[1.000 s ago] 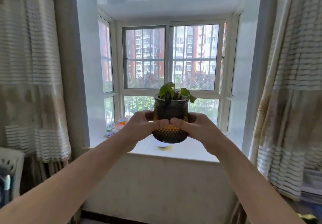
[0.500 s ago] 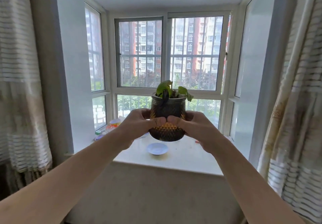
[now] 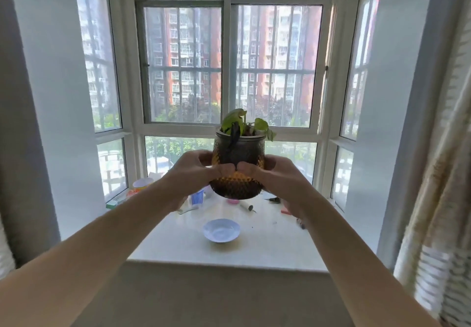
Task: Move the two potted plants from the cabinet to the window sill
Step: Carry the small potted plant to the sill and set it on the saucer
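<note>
A potted plant point(image 3: 238, 148) with green leaves in a dark, amber-tinted textured glass pot is held up in the air in front of the bay window. My left hand point(image 3: 193, 174) grips its left side and my right hand point(image 3: 274, 176) grips its right side, thumbs meeting at the front. The pot hangs above the white window sill point(image 3: 267, 247). Below it on the sill lies a small white saucer point(image 3: 221, 230). No second plant and no cabinet are in view.
Small items crowd the sill's back: a blue striped cup point(image 3: 197, 196), a white bowl point(image 3: 142, 183), a pink lid point(image 3: 232, 201), a pen-like tool point(image 3: 246, 207). Window panes enclose the sill on three sides. A curtain point(image 3: 438, 212) hangs at the right.
I have moved closer to the window with the pot held in both hands. The sill and saucer now appear larger and nearer, and the curtains have slid out toward the frame edges.
</note>
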`<state>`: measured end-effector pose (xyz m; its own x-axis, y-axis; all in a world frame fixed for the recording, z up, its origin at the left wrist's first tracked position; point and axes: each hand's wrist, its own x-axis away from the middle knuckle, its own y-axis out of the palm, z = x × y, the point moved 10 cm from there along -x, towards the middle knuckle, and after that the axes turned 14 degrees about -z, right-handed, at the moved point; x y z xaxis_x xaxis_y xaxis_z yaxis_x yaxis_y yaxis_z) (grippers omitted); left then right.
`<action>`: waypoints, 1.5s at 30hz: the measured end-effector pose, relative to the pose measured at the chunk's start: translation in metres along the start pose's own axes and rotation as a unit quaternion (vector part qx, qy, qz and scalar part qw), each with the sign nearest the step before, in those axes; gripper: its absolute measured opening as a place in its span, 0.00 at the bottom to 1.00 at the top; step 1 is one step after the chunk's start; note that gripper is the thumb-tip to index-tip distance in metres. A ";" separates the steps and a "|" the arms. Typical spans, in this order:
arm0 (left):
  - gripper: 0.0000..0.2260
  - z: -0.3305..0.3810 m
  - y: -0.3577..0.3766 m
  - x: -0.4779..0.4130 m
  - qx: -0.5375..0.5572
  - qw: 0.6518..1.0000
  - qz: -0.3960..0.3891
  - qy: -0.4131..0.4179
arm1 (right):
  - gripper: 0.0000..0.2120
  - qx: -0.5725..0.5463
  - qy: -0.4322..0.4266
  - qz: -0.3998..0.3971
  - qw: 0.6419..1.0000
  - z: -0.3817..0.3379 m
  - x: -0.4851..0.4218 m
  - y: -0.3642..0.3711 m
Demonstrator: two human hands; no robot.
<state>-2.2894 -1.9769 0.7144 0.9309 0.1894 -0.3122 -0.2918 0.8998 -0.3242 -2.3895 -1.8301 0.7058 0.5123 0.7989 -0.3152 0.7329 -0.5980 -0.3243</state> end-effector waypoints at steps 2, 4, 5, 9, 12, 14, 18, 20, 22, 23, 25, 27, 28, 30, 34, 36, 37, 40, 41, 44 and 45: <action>0.27 -0.013 -0.009 -0.018 0.005 1.000 -0.002 -0.002 | 0.12 -0.003 0.002 0.002 1.000 0.010 -0.020 -0.001; 0.27 -0.025 -0.017 -0.034 0.009 1.000 -0.004 -0.007 | 0.11 -0.002 0.006 0.007 1.000 0.019 -0.038 -0.004; 0.25 -0.030 -0.020 -0.042 0.009 1.000 -0.005 -0.009 | 0.10 -0.002 0.007 0.008 1.000 0.024 -0.046 -0.006; 0.20 -0.053 -0.034 -0.077 0.001 1.000 0.001 -0.017 | 0.09 -0.008 0.008 0.007 1.000 0.046 -0.084 -0.013; 0.19 -0.070 -0.042 -0.104 -0.006 1.000 0.012 -0.024 | 0.07 -0.010 0.002 0.000 1.000 0.064 -0.114 -0.021; 0.19 -0.081 -0.046 -0.121 -0.011 0.999 0.020 -0.029 | 0.08 -0.016 -0.003 -0.003 1.000 0.076 -0.133 -0.028; 0.19 -0.103 -0.051 -0.160 -0.018 0.999 0.023 -0.039 | 0.11 -0.024 -0.008 -0.003 1.000 0.104 -0.171 -0.045; 0.16 -0.115 -0.052 -0.177 -0.015 0.998 0.026 -0.046 | 0.13 -0.021 -0.007 -0.008 1.000 0.117 -0.189 -0.052; 0.12 -0.125 -0.054 -0.193 -0.005 0.998 0.031 -0.050 | 0.13 -0.011 -0.007 -0.011 1.000 0.127 -0.206 -0.059; 0.11 -0.128 -0.056 -0.199 -0.001 0.998 0.033 -0.051 | 0.13 -0.009 -0.006 -0.011 1.000 0.131 -0.213 -0.061; 0.11 -0.135 -0.061 -0.214 0.001 0.998 0.035 -0.050 | 0.12 -0.012 -0.004 -0.012 1.000 0.142 -0.230 -0.066; 0.11 -0.143 -0.068 -0.229 0.001 0.998 0.033 -0.049 | 0.12 -0.014 -0.006 -0.014 1.000 0.149 -0.246 -0.068; 0.11 -0.145 -0.071 -0.234 0.004 0.998 0.032 -0.047 | 0.12 -0.013 -0.008 -0.015 1.000 0.150 -0.252 -0.068; 0.16 -0.153 -0.077 -0.247 0.011 0.999 0.029 -0.044 | 0.15 -0.008 -0.009 -0.015 1.000 0.155 -0.265 -0.070; 0.22 -0.167 -0.089 -0.270 0.008 0.999 0.013 -0.041 | 0.14 -0.001 0.000 0.000 1.000 0.165 -0.287 -0.071; 0.22 -0.176 -0.097 -0.281 0.013 0.999 0.003 -0.035 | 0.11 0.000 0.006 0.003 1.000 0.170 -0.299 -0.068; 0.24 -0.180 -0.100 -0.286 0.018 0.999 0.000 -0.034 | 0.09 -0.002 0.005 0.004 1.000 0.172 -0.305 -0.066; 0.26 -0.195 -0.111 -0.299 0.023 0.999 -0.005 -0.038 | 0.10 -0.004 0.005 0.007 1.000 0.182 -0.322 -0.061; 0.27 -0.200 -0.114 -0.302 0.024 0.999 -0.007 -0.039 | 0.12 -0.003 0.006 0.007 1.000 0.186 -0.327 -0.059; 0.24 -0.216 -0.122 -0.312 0.027 0.999 -0.012 -0.041 | 0.16 0.006 0.008 0.006 1.000 0.198 -0.341 -0.053; 0.22 -0.223 -0.124 -0.315 0.028 0.999 -0.016 -0.043 | 0.17 0.007 0.011 0.008 1.000 0.205 -0.346 -0.052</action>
<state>-2.5954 -2.2356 0.6539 0.9559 0.1911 -0.2229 -0.2507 0.9264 -0.2810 -2.6962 -2.0886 0.6490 0.5337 0.7907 -0.2999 0.7187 -0.6110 -0.3319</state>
